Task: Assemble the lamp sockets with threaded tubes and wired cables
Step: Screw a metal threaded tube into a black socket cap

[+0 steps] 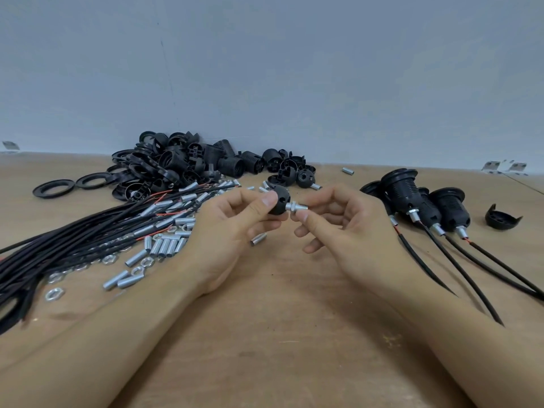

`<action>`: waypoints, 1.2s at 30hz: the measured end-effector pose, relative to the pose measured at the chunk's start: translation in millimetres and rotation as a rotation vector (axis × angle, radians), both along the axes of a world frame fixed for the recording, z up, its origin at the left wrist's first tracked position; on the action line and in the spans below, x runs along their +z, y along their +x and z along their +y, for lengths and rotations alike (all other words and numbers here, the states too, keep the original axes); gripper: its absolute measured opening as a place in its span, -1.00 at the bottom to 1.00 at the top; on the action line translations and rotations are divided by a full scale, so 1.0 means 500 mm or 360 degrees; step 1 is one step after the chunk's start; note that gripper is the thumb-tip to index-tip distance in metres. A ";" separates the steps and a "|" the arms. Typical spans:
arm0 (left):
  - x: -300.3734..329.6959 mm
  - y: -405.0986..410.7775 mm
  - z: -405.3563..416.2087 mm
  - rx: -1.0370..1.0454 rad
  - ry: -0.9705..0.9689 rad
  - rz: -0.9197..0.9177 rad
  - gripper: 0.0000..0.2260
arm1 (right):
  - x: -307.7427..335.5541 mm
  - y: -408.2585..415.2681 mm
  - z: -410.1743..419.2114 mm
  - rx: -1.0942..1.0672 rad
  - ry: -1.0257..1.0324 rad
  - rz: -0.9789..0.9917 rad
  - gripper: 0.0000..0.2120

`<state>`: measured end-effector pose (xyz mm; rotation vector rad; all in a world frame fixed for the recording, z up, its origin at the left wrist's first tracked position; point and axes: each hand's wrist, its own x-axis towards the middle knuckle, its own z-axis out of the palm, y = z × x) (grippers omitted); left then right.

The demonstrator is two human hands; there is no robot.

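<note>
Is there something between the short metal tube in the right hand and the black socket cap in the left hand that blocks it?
Nothing visible blocks it. The short silver threaded tube, pinched by the right hand, already meets the round black plastic socket cap held by the left hand, with a nut at the joint.

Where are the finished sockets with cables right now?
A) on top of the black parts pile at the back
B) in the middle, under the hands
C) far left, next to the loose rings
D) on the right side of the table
D: the assembled sockets lie in a group at the right of the table, cables trailing toward the camera, while the left hand and right hand work a socket cap and threaded tube at centre.
</note>
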<state>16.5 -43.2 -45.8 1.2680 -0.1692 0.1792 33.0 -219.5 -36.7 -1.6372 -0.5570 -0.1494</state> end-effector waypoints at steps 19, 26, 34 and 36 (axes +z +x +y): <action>-0.009 -0.002 0.009 -0.0049 0.0275 -0.0150 -0.67 | 0.002 0.000 -0.014 0.0116 -0.0146 -0.0252 -0.86; -0.010 -0.006 0.004 -0.0075 0.0288 -0.0134 -0.67 | 0.007 -0.010 -0.009 0.0207 -0.0104 -0.0223 -0.88; 0.004 -0.007 0.003 -0.0099 0.0061 -0.0155 -0.70 | 0.001 -0.012 -0.001 -0.0097 -0.0307 -0.0432 -0.96; 0.007 -0.009 0.006 -0.0103 0.0065 -0.0161 -0.69 | 0.000 -0.007 -0.005 -0.0117 -0.0299 -0.0405 -0.94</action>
